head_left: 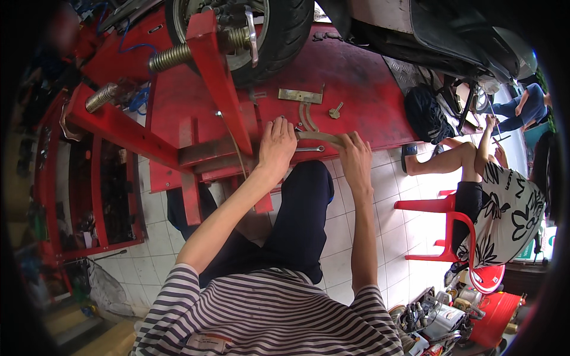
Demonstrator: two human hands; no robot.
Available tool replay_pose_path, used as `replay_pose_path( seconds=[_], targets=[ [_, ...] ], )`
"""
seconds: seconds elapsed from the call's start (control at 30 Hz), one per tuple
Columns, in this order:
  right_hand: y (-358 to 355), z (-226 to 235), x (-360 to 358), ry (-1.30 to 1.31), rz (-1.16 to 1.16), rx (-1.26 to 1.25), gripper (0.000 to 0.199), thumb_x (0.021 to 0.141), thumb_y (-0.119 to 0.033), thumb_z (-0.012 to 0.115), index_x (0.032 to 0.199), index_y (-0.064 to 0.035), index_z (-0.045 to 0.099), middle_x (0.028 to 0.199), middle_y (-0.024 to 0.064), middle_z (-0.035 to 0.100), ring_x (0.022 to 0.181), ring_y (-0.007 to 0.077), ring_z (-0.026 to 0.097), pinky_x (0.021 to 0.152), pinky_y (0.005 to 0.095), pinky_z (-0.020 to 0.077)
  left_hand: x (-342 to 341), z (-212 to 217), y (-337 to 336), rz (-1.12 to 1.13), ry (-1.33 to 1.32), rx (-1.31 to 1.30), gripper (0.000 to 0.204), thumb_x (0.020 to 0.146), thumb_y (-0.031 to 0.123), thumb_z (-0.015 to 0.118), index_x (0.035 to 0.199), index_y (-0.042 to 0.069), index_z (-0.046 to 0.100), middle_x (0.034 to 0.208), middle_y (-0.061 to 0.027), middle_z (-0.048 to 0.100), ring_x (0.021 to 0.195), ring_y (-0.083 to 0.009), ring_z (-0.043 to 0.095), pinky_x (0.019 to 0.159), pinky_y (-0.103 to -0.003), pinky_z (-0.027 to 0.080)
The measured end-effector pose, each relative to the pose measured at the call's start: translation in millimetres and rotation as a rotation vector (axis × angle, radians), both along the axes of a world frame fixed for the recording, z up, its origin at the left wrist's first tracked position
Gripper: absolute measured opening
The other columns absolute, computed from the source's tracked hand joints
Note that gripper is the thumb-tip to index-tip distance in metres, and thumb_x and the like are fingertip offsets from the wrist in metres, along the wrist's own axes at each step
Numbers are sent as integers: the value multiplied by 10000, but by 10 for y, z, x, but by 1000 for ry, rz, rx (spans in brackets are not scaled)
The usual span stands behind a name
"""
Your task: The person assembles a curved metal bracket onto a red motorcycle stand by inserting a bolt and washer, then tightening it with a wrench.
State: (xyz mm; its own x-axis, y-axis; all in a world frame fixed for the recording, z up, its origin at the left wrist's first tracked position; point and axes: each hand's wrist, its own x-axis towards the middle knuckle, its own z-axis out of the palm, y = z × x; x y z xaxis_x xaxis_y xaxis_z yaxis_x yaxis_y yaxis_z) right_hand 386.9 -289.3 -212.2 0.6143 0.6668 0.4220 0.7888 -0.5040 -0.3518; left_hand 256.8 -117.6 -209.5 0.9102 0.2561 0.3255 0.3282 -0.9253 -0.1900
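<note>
My left hand (pixel 276 145) is closed near the edge of the red bench, beside the red clamp frame. My right hand (pixel 355 155) has its fingers closed round the other end of a narrow tan-grey strip (pixel 320 136). The strip runs between both hands; its exact kind I cannot make out. Just below it lies a spanner (pixel 310 148). Farther in on the bench are a flat brassy metal plate (pixel 300 95), a thin curved metal piece (pixel 307 115) and a small brass-coloured fitting with a stem (pixel 336 110).
A red clamp frame (pixel 208 77) with threaded screws rises at the left, by a motorcycle wheel (pixel 279 50). At right, a person in a patterned shirt (pixel 507 213) sits on a red plastic chair (pixel 436 204). Tools and a red bucket (pixel 497 317) crowd the lower right.
</note>
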Motion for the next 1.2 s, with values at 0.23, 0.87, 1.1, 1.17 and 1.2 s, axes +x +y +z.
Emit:
replay_pose_path(
  seconds=[0.23, 0.87, 1.1, 1.17, 1.2],
  targets=[
    [-488, 329, -149, 88, -2, 52, 159, 821, -225, 737, 859, -76, 698, 846, 43, 652, 683, 239, 625, 632, 356, 473, -221, 285, -184, -235, -120, -173, 337, 776, 30, 633, 1103, -25, 574, 1097, -154, 613, 1048, -269, 598, 993, -406, 435],
    [-712, 1291, -951, -56, 103, -145, 306, 854, -283, 710, 1149, -203, 709, 741, -14, 579, 719, 174, 593, 657, 341, 464, -1381, 1206, -298, -150, -188, -1389, 387, 805, -2, 772, 1152, 59, 612, 882, -38, 691, 827, -91, 676, 723, -231, 515],
    [-642, 1433, -1160, -61, 168, -90, 324, 851, -248, 719, 1170, -194, 708, 711, -15, 571, 668, 164, 583, 575, 341, 462, -1739, 1005, -210, -405, -561, -1654, 287, 815, -4, 766, 1085, 5, 669, 941, -49, 660, 859, -124, 657, 796, -246, 502],
    [-569, 1468, -1199, -73, 193, -93, 325, 848, -244, 722, 1168, -189, 708, 712, -12, 572, 665, 166, 582, 576, 343, 464, -1803, 996, -241, -358, -658, -1751, 254, 838, -29, 722, 1087, -2, 677, 1003, -67, 641, 894, -137, 645, 812, -249, 497],
    [-525, 1486, -1225, -80, 211, -90, 317, 849, -231, 720, 1162, -185, 708, 711, -9, 572, 660, 171, 578, 570, 347, 461, -1810, 990, -245, -335, -709, -1743, 255, 841, -30, 715, 1092, -4, 675, 998, -65, 640, 893, -135, 643, 814, -251, 496]
  ],
)
